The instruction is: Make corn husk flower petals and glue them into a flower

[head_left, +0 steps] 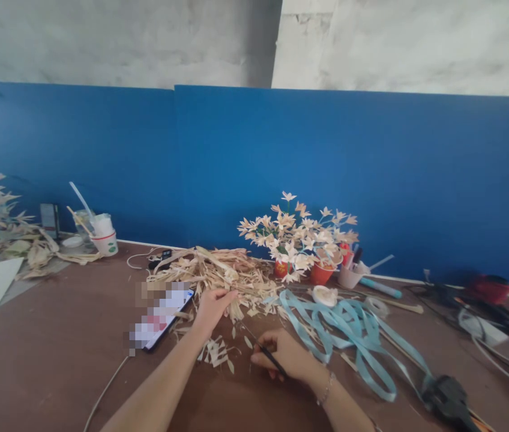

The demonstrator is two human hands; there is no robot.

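Note:
My left hand (213,309) reaches to the front of a heap of dried husk strips (218,267), its thumb and fingers pinched on a pale husk strip (235,310). My right hand (284,354), wearing a bracelet, grips a thin dark-handled tool (271,360) with a slim shaft like a pen or brush. Its tip points up and left toward the strip; the exact kind cannot be made out. Between and below the hands lie small cut husk pieces (213,352), some of them petal-shaped.
A lit phone (162,318) lies left of my left arm. Husk flowers (290,234) stand in red cups (322,273) by the blue partition (254,150). Light-blue ribbon (353,336) loops across the right, near a black glue gun-like object (450,399). A white cup (105,240) stands left.

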